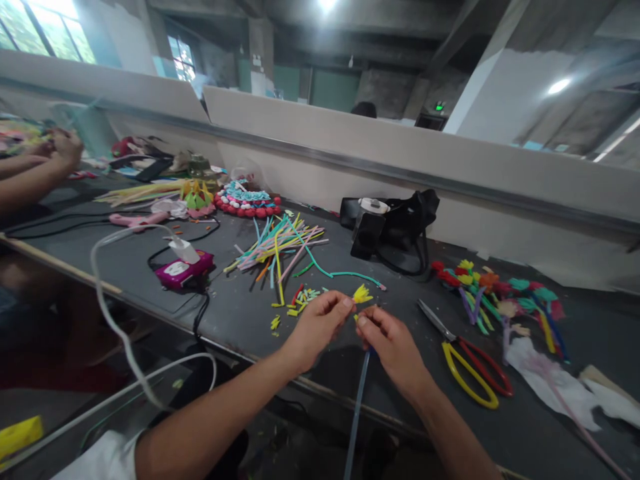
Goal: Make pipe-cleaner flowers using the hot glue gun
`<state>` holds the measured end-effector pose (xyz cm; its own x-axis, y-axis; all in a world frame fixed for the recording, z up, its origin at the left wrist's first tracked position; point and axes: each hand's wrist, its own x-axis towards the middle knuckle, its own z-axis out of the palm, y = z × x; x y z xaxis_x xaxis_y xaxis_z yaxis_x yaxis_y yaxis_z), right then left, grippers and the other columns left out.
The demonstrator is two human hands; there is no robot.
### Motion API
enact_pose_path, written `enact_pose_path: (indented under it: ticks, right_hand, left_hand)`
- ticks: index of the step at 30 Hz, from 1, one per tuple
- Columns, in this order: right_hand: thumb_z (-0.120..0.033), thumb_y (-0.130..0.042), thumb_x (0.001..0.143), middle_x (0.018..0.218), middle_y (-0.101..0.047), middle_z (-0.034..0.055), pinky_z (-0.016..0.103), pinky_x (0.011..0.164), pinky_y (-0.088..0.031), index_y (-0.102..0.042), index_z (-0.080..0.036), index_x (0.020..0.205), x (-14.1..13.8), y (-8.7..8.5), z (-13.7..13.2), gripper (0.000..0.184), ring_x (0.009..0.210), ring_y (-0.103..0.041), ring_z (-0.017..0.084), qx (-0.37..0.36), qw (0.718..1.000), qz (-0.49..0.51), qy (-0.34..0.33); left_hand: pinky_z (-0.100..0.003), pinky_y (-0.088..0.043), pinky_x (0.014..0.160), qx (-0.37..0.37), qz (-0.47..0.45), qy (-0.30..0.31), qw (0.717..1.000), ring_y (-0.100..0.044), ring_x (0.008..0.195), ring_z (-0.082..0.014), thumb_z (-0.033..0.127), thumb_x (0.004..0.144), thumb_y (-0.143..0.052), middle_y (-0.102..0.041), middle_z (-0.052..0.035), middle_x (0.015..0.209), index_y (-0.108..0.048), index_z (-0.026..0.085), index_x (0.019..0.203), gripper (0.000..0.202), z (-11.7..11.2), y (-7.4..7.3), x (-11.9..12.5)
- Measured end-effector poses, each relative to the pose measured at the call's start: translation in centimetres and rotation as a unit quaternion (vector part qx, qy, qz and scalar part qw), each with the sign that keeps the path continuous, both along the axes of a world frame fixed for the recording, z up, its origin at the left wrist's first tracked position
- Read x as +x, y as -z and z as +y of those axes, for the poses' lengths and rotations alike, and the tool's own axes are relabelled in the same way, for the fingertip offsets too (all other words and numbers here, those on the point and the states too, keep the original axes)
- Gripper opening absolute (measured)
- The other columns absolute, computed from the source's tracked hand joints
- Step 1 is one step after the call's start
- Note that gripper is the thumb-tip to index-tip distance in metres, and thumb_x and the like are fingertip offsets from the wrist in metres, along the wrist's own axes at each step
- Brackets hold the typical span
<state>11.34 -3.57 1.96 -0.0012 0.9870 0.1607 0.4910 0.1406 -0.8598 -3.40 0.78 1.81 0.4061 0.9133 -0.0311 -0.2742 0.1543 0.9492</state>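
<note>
Two hands work close together above the front of a dark table [240, 310], fingertips just apart. Left hand [320, 327]: thumb and forefinger pinched together, gripping a yellow tuft [361, 294] by its base; the frayed end points up and to the right. Right hand [393, 343]: fingers curled, thumb pressed toward the forefinger, a small yellow piece [356, 319] pinched at the tips. Below the right hand, a clear stick [357, 407] slants toward the table's front edge; I cannot tell whether the hand also holds it.

Beside the left hand lie short cut pieces [303, 303], mostly yellow and pale. Behind these sits a loose pile of fuzzy sticks [280, 243] in mixed colors. To the right of the right hand, scissors [451, 339] with one yellow and one red handle lie partly open. Beyond them: fuzzy flowers [493, 287] and crumpled white paper [550, 383]. Farther back stands a black bag [417, 220]. To the left, a purple power box [189, 270] carries a white plug [184, 251].
</note>
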Motion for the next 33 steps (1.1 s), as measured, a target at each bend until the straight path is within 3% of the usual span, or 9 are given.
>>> enact_pose_path:
  ticks: [7, 12, 19, 23, 25, 27, 30, 33]
  right_hand:
    - [-0.046, -0.048, 0.089, 0.057, -0.047, -0.0058, 0.023, 0.052, -0.038, -0.055, -0.02, 0.073, 0.0, 0.1, 0.0, 0.031, 0.053, -0.046, 0.011, -0.052, 0.995, 0.087, -0.001]
    - [-0.046, -0.051, 0.087, 0.057, -0.047, -0.0062, 0.023, 0.052, -0.039, -0.053, -0.02, 0.069, -0.2, 0.2, 0.0, 0.032, 0.052, -0.046, 0.01, -0.061, 0.991, 0.122, -0.003]
    - [-0.044, -0.05, 0.086, 0.06, -0.046, -0.0058, 0.023, 0.05, -0.04, -0.053, -0.02, 0.073, -0.3, -0.1, -0.3, 0.028, 0.052, -0.044, 0.01, -0.079, 0.984, 0.155, -0.031]
    - [-0.027, -0.051, 0.081, 0.057, -0.047, -0.0065, 0.021, 0.051, -0.038, -0.052, -0.02, 0.068, 0.2, -0.4, -1.0, 0.015, 0.052, -0.043, 0.009, -0.128, 0.985, 0.078, -0.089]
    - [-0.017, -0.052, 0.074, 0.063, -0.054, -0.0049, 0.021, 0.055, -0.04, -0.057, -0.02, 0.07, 0.3, -0.2, -1.4, 0.006, 0.059, -0.049, 0.01, -0.127, 0.984, 0.004, -0.127]
    - [-0.011, -0.055, 0.07, 0.08, -0.064, -0.0018, 0.024, 0.066, -0.045, -0.063, -0.021, 0.084, 0.2, 0.0, -1.7, 0.019, 0.075, -0.058, 0.013, -0.082, 0.987, -0.055, -0.126]
    - [-0.02, -0.063, 0.074, 0.096, -0.068, 0.0014, 0.03, 0.08, -0.048, -0.064, -0.023, 0.104, -0.2, 0.3, -1.6, 0.03, 0.09, -0.062, 0.017, -0.033, 0.995, -0.06, -0.074]
    - [-0.038, -0.063, 0.082, 0.092, -0.07, 0.002, 0.03, 0.077, -0.05, -0.065, -0.022, 0.104, -0.4, 0.3, -1.2, 0.028, 0.084, -0.065, 0.017, -0.019, 1.0, 0.0, -0.021]
  left_hand:
    - [-0.022, -0.024, 0.045, 0.036, 0.012, 0.032, 0.999, -0.032, 0.049, -0.0068, 0.042, 0.078, -0.068, -0.042, 0.0065, 0.06, -0.055, 0.017, 0.077, 0.028, -0.6, -0.1, 0.1]
    - [-0.022, -0.025, 0.047, 0.074, 0.05, 0.041, 0.995, -0.033, 0.051, -0.0079, 0.04, 0.08, -0.065, -0.043, 0.0057, 0.062, -0.054, 0.018, 0.077, 0.025, -0.4, -0.2, -0.2]
    - [-0.022, -0.022, 0.047, 0.06, 0.065, 0.066, 0.994, -0.029, 0.051, -0.008, 0.043, 0.082, -0.061, -0.036, 0.0065, 0.06, -0.05, 0.018, 0.076, 0.027, -0.7, -0.4, -0.3]
    - [-0.021, -0.019, 0.046, 0.004, 0.001, 0.025, 1.0, -0.024, 0.048, -0.0063, 0.041, 0.078, -0.066, -0.033, 0.0084, 0.058, -0.05, 0.018, 0.076, 0.028, 0.1, -0.6, -0.8]
    - [-0.021, -0.017, 0.045, -0.008, -0.042, 0.005, 0.999, -0.019, 0.048, -0.0057, 0.038, 0.078, -0.068, -0.029, 0.0095, 0.056, -0.05, 0.018, 0.077, 0.027, 0.7, -0.8, -1.2]
    - [-0.02, -0.016, 0.045, -0.021, -0.065, 0.007, 0.998, -0.018, 0.048, -0.0052, 0.037, 0.076, -0.07, -0.029, 0.0097, 0.057, -0.051, 0.018, 0.077, 0.027, 1.1, -1.1, -1.5]
    - [-0.02, -0.016, 0.044, -0.037, -0.064, 0.021, 0.997, -0.02, 0.047, -0.0047, 0.038, 0.075, -0.072, -0.032, 0.0091, 0.058, -0.052, 0.017, 0.077, 0.028, 1.0, -1.1, -1.4]
    - [-0.02, -0.018, 0.045, -0.053, -0.045, 0.03, 0.997, -0.023, 0.047, -0.0048, 0.039, 0.075, -0.071, -0.033, 0.0089, 0.058, -0.053, 0.017, 0.078, 0.029, 0.5, -0.7, -0.9]
